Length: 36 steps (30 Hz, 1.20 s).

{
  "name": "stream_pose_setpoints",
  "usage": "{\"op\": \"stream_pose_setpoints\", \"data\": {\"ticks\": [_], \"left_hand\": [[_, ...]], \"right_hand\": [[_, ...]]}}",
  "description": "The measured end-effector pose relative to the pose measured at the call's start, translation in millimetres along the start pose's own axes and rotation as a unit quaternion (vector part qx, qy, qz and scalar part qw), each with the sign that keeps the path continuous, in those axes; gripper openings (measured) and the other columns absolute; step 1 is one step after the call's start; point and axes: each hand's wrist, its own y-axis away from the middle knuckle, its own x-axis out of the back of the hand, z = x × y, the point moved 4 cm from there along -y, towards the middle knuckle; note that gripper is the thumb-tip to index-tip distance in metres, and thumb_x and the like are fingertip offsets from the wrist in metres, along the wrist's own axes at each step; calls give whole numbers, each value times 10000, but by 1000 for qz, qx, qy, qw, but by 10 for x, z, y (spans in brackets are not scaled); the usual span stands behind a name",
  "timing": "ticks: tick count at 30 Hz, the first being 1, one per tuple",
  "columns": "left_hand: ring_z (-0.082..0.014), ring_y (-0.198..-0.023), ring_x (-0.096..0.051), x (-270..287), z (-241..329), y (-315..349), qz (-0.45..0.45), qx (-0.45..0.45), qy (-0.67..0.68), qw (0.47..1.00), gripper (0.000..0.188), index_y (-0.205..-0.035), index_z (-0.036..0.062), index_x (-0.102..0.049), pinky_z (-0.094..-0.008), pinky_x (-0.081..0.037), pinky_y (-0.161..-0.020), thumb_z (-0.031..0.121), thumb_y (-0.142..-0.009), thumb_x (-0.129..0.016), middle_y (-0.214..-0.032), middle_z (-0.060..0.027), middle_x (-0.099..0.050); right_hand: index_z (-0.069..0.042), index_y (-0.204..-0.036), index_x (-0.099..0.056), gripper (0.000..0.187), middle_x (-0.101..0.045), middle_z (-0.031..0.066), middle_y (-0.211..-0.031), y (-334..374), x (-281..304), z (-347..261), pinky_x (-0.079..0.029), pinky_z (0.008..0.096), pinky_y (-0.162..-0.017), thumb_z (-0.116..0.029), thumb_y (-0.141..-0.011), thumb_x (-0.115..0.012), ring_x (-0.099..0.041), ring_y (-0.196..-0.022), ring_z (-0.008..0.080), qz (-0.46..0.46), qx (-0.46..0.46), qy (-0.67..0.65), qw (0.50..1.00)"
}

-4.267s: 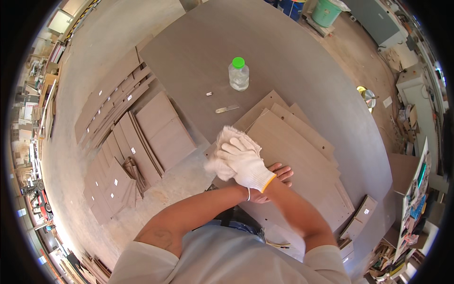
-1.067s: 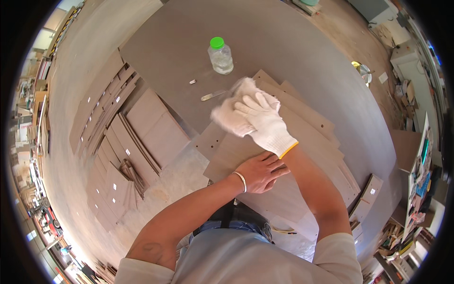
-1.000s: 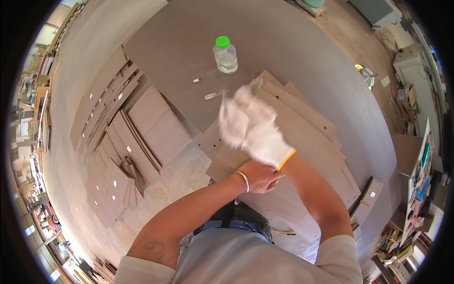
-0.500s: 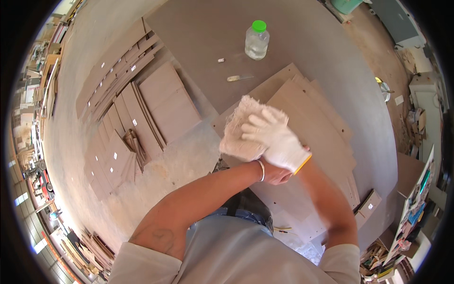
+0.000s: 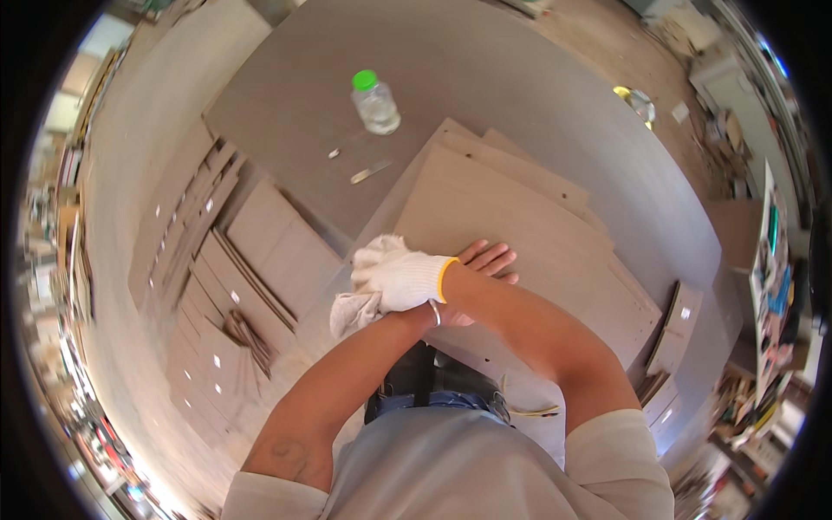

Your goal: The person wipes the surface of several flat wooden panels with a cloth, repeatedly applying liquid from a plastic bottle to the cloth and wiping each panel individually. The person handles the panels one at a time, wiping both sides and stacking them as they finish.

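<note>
- Bare left hand (image 5: 490, 258) lies flat on the top brown board (image 5: 498, 204), holding nothing.
- Gloved right hand (image 5: 403, 276) is on a rag (image 5: 354, 316) by the board's left edge; can't tell how tight.
- Board looks partway done; can't tell what's left.

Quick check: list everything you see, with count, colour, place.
Work surface: one, greyish brown, centre
Stacked panels: several, brown, on the work surface
Cloth: one, whitish, under the right hand
Jar: one, clear, green lid, beyond the stacked panels
Slim tool: one, pale handle, nearer than the jar
Small object: one, whitish, near the slim tool
Labelled panels: many, brown, left
Small boards: at least two, brown, right
Container: one, yellow and silver, upper right
Clutter: many, mixed, side rims
Shirt: one, grey, bottom
Left hand: one, bare, on the stacked panels
Right hand: one, gloved white, holding the cloth
</note>
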Motion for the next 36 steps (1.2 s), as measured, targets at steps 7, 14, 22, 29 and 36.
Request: {"op": "stream_pose_setpoints", "data": {"ticks": [7, 14, 22, 29, 36], "left_hand": [[-354, -1631, -294, 162, 65, -166, -50, -8, 11, 999, 700, -1614, 183, -474, -569, -213, -1320, 451, -988, -638, -1755, -172, -320], [-341, -1570, -388, 357, 86, -170, -214, 112, 11, 970, 604, -1529, 186, -592, -563, -298, -1290, 254, -929, -626, -1681, -148, -439], [-336, -1599, -341, 421, 132, -216, -127, 55, 1, 990, 612, -1532, 177, -587, -578, -250, -1305, 240, -925, -624, -1713, -149, -394], [-382, -1587, -347, 350, 126, -212, -168, 40, -5, 985, 620, -1522, 137, -584, -605, -249, -1296, 259, -917, -641, -1699, -189, -399], [-392, -1605, -305, 335, 107, -182, -130, 46, 11, 990, 641, -1563, 116, -540, -621, -237, -1290, 274, -946, -608, -1716, -212, -359]], "right_hand": [[-225, -1086, -811, 252, -666, 73, -1226, -28, -544, 227, -517, 469, -957, -276, -878, -677, -630, -1199, 289, 104, -93, -9, 990], [-150, -1101, -774, 273, -678, 86, -1305, 1412, 965, 942, -459, 468, -1049, -126, -831, -747, -581, -1310, 328, 132, -418, 27, 898], [-81, -1371, -680, 432, -616, 186, -1331, 3431, -142, 98, -396, 489, -1174, -35, -942, -666, -481, -1358, 444, 523, -585, 33, 619], [-57, -1461, -633, 552, -614, 228, -1481, 2439, 175, 578, -332, 548, -1235, -225, -939, -697, -499, -1410, 472, 477, -599, 109, 633], [-129, -1386, -668, 478, -560, 140, -1540, 2727, 273, 821, -382, 508, -1227, -82, -910, -662, -418, -1498, 390, 427, -614, 117, 653]]}}
